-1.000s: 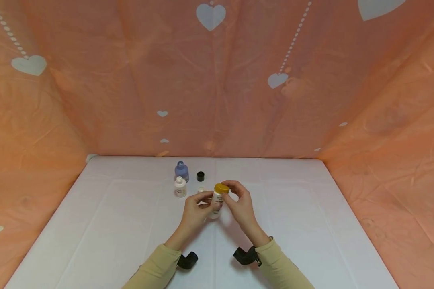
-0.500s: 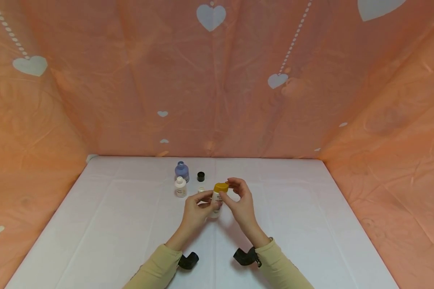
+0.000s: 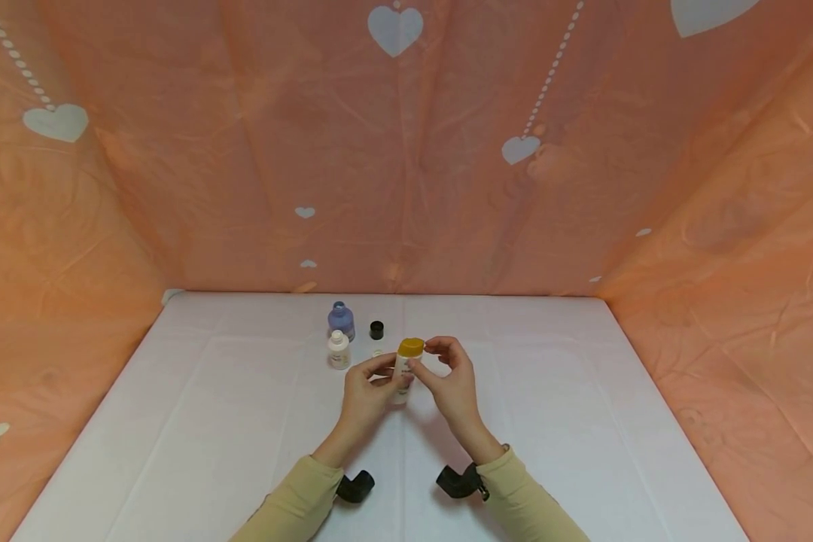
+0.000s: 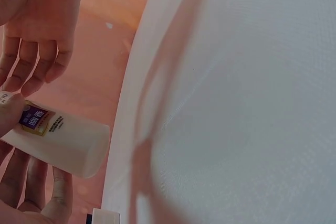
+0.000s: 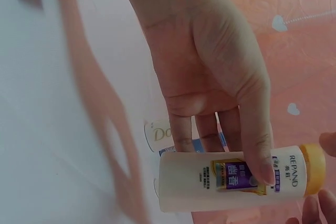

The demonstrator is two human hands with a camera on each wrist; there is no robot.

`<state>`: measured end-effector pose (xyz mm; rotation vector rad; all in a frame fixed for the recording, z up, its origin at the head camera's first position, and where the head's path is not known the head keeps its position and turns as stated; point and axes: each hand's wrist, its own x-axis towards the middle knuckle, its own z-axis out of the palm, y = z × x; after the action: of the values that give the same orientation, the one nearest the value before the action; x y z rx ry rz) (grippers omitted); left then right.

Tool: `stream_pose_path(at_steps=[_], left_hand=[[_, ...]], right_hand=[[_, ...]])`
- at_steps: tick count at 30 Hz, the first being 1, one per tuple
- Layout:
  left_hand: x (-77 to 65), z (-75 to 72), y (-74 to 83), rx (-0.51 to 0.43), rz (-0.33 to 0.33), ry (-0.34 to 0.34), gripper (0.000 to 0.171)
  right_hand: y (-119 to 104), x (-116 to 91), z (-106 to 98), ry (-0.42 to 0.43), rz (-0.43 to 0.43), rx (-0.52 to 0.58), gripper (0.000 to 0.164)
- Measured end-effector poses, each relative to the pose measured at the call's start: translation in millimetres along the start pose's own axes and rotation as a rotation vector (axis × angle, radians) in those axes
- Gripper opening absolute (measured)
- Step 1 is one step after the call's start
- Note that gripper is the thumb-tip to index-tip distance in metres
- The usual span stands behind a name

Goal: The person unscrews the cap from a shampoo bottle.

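My left hand (image 3: pixel 362 391) holds a white toiletry bottle (image 5: pixel 181 182) by its body, thumb across the front label. The bottle is raised slightly off upright, with a yellow cap (image 3: pixel 410 347) on its top end. At that end is my right hand (image 3: pixel 457 384), its thumb and fingertips around the cap; how firmly they press is hard to see. In the left wrist view the cap lies outside the frame, and fingers of the right hand (image 4: pixel 39 30) reach down beside the bottle. In the right wrist view, only fingertips of that hand show at the right edge.
A blue bottle (image 3: pixel 341 324) and a white bottle (image 3: pixel 339 352), both without caps, stand left of my hands on the white table (image 3: pixel 549 421). A black cap (image 3: pixel 376 330) lies beside them. Another white bottle (image 3: pixel 377 353) is mostly hidden behind the left hand.
The right fingertips have shifted from the cap's top to its right side, and the right thumb has slid left. The yellow cap and bottle have moved slightly left and back.
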<state>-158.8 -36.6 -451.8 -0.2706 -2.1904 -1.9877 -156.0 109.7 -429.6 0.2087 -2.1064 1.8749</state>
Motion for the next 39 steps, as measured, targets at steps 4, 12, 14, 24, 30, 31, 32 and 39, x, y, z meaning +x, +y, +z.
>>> stream_pose_path(at_steps=[4, 12, 14, 24, 30, 31, 32, 39], left_hand=[[-0.6, 0.4, -0.1, -0.014, 0.004, -0.005, 0.034], [-1.2, -0.9, -1.5, -0.026, 0.006, -0.079, 0.03], [-1.0, -1.9, -1.7, -0.03, 0.007, -0.102, 0.03], [0.8, -8.0, -1.7, -0.038, -0.032, -0.192, 0.034], [2.6, -7.7, -5.7, -0.056, -0.041, -0.203, 0.035], [3.0, -7.8, -6.4, -0.056, -0.039, -0.203, 0.035], [3.2, -7.9, -6.7, -0.053, -0.037, -0.203, 0.035], [4.2, -9.7, -7.5, -0.051, -0.028, -0.204, 0.035]], right_hand=[[1, 1, 0, -0.013, -0.008, 0.0, 0.04], [6, 2, -5, -0.078, 0.015, 0.006, 0.034], [9, 3, -8, -0.105, 0.025, 0.022, 0.033], [39, 10, -19, -0.221, 0.133, 0.205, 0.033], [45, 12, -23, -0.264, 0.136, 0.218, 0.033], [45, 12, -24, -0.274, 0.139, 0.222, 0.033], [46, 12, -24, -0.282, 0.144, 0.226, 0.033], [44, 12, -24, -0.328, 0.182, 0.273, 0.036]])
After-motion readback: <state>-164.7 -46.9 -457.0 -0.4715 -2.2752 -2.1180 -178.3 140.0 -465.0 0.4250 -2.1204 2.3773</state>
